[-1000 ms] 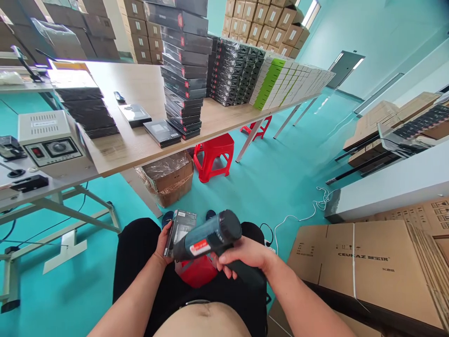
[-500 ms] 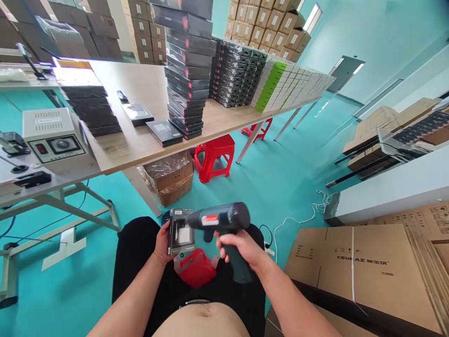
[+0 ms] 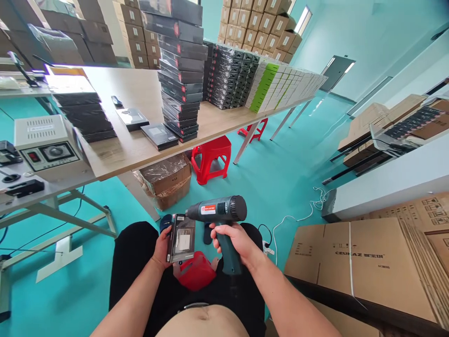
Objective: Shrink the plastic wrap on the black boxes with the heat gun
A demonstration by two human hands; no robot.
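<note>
My left hand (image 3: 162,248) grips a small black box (image 3: 182,239) by its left edge, its printed front tilted up toward me. In my right hand (image 3: 235,241) is a dark green heat gun (image 3: 216,210), held by its handle. Its nozzle points left and lies over the box's upper edge; I cannot tell whether the two touch. Below the box, between my legs, shows part of a red stool seat (image 3: 197,271).
A wooden table (image 3: 136,157) bears a tall stack of black boxes (image 3: 182,89) and rows of white boxes (image 3: 287,86). Beneath it stand a red stool (image 3: 212,159) and an open carton (image 3: 168,180). Flat cartons (image 3: 351,267) lie at right; a white cable (image 3: 294,219) crosses the floor.
The heat gun has risen slightly and swung so its nozzle sits at the box's top edge. The box has dropped a little. My view has shifted slightly to the right.
</note>
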